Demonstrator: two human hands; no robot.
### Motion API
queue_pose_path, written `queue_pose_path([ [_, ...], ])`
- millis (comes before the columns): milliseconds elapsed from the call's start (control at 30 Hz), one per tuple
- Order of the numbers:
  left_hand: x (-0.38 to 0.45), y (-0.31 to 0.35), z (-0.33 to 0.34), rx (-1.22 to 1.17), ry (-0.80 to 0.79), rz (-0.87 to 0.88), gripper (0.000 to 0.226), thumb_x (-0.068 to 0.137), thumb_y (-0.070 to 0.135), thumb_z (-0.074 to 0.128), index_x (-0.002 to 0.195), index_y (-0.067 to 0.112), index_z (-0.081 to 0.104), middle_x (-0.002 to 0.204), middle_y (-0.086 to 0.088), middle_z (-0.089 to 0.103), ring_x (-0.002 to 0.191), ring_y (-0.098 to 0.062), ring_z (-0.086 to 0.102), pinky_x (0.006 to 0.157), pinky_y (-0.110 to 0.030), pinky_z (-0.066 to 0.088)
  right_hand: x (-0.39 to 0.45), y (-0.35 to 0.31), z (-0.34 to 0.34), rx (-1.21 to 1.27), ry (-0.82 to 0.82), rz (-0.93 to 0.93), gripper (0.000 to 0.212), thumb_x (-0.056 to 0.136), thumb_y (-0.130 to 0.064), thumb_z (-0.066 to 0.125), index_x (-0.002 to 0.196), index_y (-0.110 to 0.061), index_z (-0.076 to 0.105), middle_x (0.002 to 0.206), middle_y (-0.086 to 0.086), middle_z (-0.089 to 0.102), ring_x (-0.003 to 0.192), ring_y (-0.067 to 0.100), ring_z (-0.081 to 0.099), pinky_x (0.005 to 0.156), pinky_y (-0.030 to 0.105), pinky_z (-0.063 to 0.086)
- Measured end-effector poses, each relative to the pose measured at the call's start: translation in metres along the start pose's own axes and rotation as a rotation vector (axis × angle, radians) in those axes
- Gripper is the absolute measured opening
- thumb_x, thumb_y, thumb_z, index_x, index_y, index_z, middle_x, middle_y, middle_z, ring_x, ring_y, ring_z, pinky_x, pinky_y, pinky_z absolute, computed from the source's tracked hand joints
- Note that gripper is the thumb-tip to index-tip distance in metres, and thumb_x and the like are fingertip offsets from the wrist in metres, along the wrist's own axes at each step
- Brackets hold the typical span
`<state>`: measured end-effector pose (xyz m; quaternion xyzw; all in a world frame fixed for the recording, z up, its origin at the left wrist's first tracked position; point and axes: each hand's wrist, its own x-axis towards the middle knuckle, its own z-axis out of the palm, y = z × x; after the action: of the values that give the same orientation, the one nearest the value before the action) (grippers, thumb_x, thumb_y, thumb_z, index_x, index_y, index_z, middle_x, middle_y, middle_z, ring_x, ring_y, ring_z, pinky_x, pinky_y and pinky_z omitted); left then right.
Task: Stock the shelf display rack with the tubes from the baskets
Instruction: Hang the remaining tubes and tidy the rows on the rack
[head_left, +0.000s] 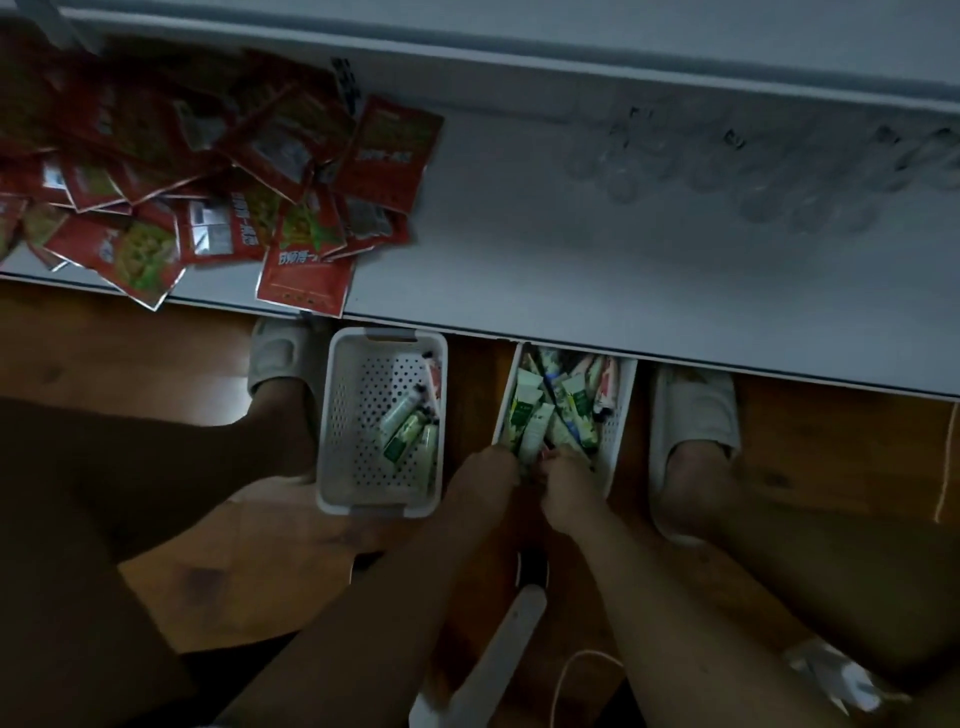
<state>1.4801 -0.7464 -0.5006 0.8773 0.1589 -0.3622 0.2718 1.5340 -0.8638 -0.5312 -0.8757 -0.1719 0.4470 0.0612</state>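
A pale grey shelf fills the upper half of the view, its front edge running above a wooden floor. On the shelf's left part lies a loose heap of red sachets, some jutting over the edge; faint clear round items sit blurred on the right part. On the floor below stand two white perforated baskets between a pair of feet in pale slippers. The left basket holds only a few tubes, gathered against its right wall. The right basket, partly tucked under the shelf edge, is crowded with green-and-white tubes lying crosswise over each other. Both hands reach down into the near end of that right basket, close together and almost touching. The left hand has its fingers curled around several tubes standing up from the pile. The right hand is curled among the tubes beside it, though whether it actually grips one cannot be told in the dim light.
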Motion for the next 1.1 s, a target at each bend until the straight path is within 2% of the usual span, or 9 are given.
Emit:
queue_pose_path([
  [133, -0.012, -0.002, 0.007, 0.051, -0.152, -0.016, 0.024, 0.1, 0.009, 0.047, 0.112, -0.004, 0.063, 0.116, -0.021, 0.063, 0.107, -0.031, 0.062, 0.087, -0.034, 0.047, -0.013, -0.002, 0.02, 0.074, -0.101, 0.063, 0.041, 0.089, 0.001, 0.055, 0.13, -0.004, 0.051, 0.126, 0.011, 0.057, 0.112, 0.027, 0.056, 0.087, 0.031, 0.047],
  [267, -0.03, -0.015, 0.019, 0.107, -0.216, 0.009, 0.023, 0.098, 0.01, 0.051, 0.112, -0.003, 0.065, 0.115, -0.022, 0.063, 0.105, -0.031, 0.062, 0.088, -0.036, 0.047, -0.032, -0.011, 0.023, 0.058, -0.164, 0.058, 0.019, 0.091, 0.0, 0.052, 0.104, -0.005, 0.064, 0.099, 0.012, 0.064, 0.093, 0.027, 0.062, 0.081, 0.037, 0.054],
  [433, -0.045, -0.047, -0.021, -0.292, 0.555, -0.115, 0.015, 0.092, 0.013, 0.055, 0.097, 0.011, 0.069, 0.096, -0.004, 0.067, 0.085, -0.021, 0.064, 0.07, -0.03, 0.049, -0.041, -0.068, -0.014, 0.123, 0.239, -0.038, 0.014, 0.094, -0.007, 0.05, 0.089, -0.01, 0.063, 0.084, 0.007, 0.063, 0.078, 0.023, 0.06, 0.067, 0.034, 0.051],
  [500, -0.04, -0.077, -0.035, -0.401, 0.661, -0.32, 0.016, 0.092, 0.008, 0.054, 0.1, 0.012, 0.067, 0.096, -0.006, 0.067, 0.086, -0.025, 0.064, 0.066, -0.028, 0.042, -0.04, -0.106, -0.012, 0.277, 0.234, -0.13, 0.017, 0.096, -0.009, 0.049, 0.089, -0.008, 0.064, 0.084, 0.008, 0.063, 0.075, 0.022, 0.058, 0.066, 0.032, 0.048],
  [600, -0.024, -0.126, -0.034, -0.317, 0.448, -0.398, 0.027, 0.089, 0.004, 0.055, 0.112, 0.013, 0.068, 0.109, -0.011, 0.068, 0.095, -0.028, 0.064, 0.073, -0.033, 0.05, -0.029, -0.152, 0.009, 0.369, 0.042, -0.106, 0.019, 0.096, -0.007, 0.049, 0.083, -0.003, 0.062, 0.075, 0.01, 0.058, 0.065, 0.021, 0.053, 0.061, 0.035, 0.05],
  [700, -0.002, -0.155, -0.022, -0.242, 0.343, -0.37, 0.032, 0.091, 0.004, 0.055, 0.12, 0.012, 0.066, 0.114, -0.013, 0.067, 0.1, -0.028, 0.064, 0.082, -0.036, 0.053, 0.001, -0.174, 0.033, 0.45, -0.112, 0.044, 0.02, 0.099, -0.013, 0.048, 0.11, -0.001, 0.061, 0.1, 0.014, 0.061, 0.078, 0.023, 0.051, 0.064, 0.032, 0.039],
  [833, 0.027, -0.164, 0.003, -0.193, 0.205, -0.342, 0.03, 0.097, 0.008, 0.05, 0.125, 0.008, 0.061, 0.113, -0.015, 0.066, 0.099, -0.03, 0.064, 0.081, -0.039, 0.051, 0.032, -0.174, 0.069, 0.425, -0.103, 0.192, 0.022, 0.103, -0.008, 0.035, 0.114, -0.006, 0.054, 0.092, 0.009, 0.055, 0.065, 0.017, 0.044, 0.058, 0.03, 0.037],
  [1000, 0.043, -0.176, 0.018, -0.208, 0.138, -0.398, 0.023, 0.097, 0.005, 0.048, 0.115, 0.001, 0.063, 0.109, -0.019, 0.066, 0.101, -0.034, 0.064, 0.081, -0.04, 0.051, 0.049, -0.18, 0.087, 0.406, 0.0, 0.302, 0.038, 0.1, -0.002, 0.035, 0.138, 0.007, 0.037, 0.129, 0.024, 0.055, 0.113, 0.035, 0.057, 0.09, 0.039, 0.048],
  [1100, 0.044, -0.187, 0.018, -0.283, 0.144, -0.429, 0.022, 0.096, 0.008, 0.051, 0.115, 0.001, 0.06, 0.109, -0.019, 0.067, 0.096, -0.033, 0.066, 0.076, -0.039, 0.051, 0.063, -0.185, 0.081, 0.482, -0.042, 0.367, 0.042, 0.095, -0.004, 0.051, 0.135, 0.004, 0.041, 0.131, 0.021, 0.054, 0.115, 0.034, 0.056, 0.089, 0.037, 0.049],
])
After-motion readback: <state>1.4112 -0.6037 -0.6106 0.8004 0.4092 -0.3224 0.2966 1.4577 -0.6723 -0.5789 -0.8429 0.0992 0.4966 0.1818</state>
